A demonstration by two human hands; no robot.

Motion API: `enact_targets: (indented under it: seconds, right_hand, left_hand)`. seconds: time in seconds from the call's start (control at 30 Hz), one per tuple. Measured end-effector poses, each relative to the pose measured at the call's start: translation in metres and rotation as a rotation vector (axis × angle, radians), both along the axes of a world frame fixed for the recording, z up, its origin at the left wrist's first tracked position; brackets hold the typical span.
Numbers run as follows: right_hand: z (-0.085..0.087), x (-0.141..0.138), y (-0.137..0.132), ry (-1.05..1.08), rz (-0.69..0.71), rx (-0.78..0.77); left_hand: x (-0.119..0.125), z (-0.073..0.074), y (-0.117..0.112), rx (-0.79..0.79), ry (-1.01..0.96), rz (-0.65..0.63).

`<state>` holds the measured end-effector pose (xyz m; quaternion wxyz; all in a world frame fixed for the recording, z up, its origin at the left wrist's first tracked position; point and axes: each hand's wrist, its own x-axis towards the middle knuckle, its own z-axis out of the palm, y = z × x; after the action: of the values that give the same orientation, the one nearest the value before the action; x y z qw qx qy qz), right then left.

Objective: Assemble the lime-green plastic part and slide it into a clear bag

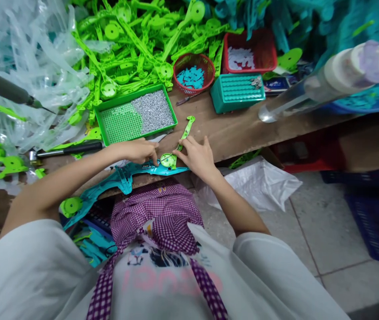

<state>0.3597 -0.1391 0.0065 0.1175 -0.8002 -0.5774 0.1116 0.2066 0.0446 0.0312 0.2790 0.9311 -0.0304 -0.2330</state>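
Observation:
On the bench edge in front of me lies a long teal plastic piece point(116, 180), with a lime-green plastic arm point(185, 131) with a round disc end across it. My right hand point(197, 155) has its thumb and fingertips closed on the green arm, just above the disc. My left hand point(139, 151) is curled on the other side, an index fingertip touching down beside the disc on the teal piece. Its other fingers are bent under, so what they hold is hidden. A green perforated tray point(116, 138) of small metal pins or screws sits just beyond my left hand.
A hammer point(65, 150) lies left, below a hanging driver point(5, 86) with a thin bit. Heaps of green parts point(132, 40) and clear parts point(36, 53) fill the back. Red baskets point(194, 89), a teal box point(237, 95) and a clear tube point(322, 84) stand right.

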Motion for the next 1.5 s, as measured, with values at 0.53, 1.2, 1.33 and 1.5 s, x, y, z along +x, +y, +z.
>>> enact_targets:
  seconds: [0.53,1.2,1.33,1.5]
  right_hand:
    - [-0.002,0.000,-0.005,0.046,0.004,0.037]
    - [-0.026,0.015,-0.014,0.348,-0.078,0.236]
    - [-0.032,0.023,-0.013,0.386,-0.083,0.260]
    - [-0.030,0.035,-0.012,0.347,-0.020,0.257]
  left_hand:
    - [-0.038,0.002,-0.019,0.110,-0.237,0.128]
    - [0.057,-0.013,-0.043,-0.113,-0.272,0.540]
    - [0.066,-0.029,-0.043,-0.369,-0.202,0.667]
    - [0.065,-0.035,-0.041,-0.484,-0.186,0.728]
